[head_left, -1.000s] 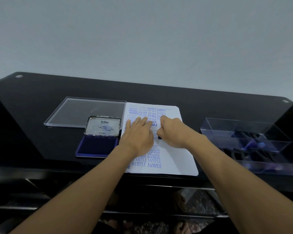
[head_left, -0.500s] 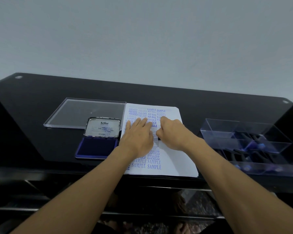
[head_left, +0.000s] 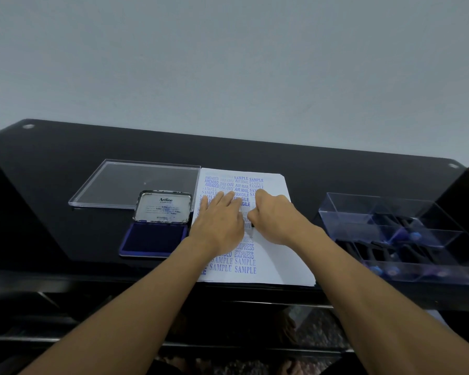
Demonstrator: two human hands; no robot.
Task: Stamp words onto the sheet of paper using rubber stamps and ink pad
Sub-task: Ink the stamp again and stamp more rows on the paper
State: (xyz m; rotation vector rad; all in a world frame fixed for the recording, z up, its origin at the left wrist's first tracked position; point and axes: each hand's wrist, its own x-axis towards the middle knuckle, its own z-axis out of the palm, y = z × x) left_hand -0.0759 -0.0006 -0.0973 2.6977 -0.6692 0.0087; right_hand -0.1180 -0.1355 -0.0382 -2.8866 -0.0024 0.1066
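Head view: the left hand [head_left: 222, 226] lies flat, fingers straight, on the sheet of paper [head_left: 282, 261], which sits just right of the open ink pad [head_left: 155, 239]. The right hand [head_left: 276, 220], fingers curled, presses a rubber stamp [head_left: 252, 225] (only a dark sliver shows under the fist) onto the sheet's middle. A clear tray [head_left: 347, 212] stands well to the right.

Holds paper [head_left: 279, 255] flat on counter [head_left: 65, 147] with left hand [head_left: 220, 223]. Presses mostly hidden stamp [head_left: 252, 225] onto it with curled right hand [head_left: 276, 220]. Has open ink pad [head_left: 155, 239] just left of paper, clear tray [head_left: 390, 212] off right.
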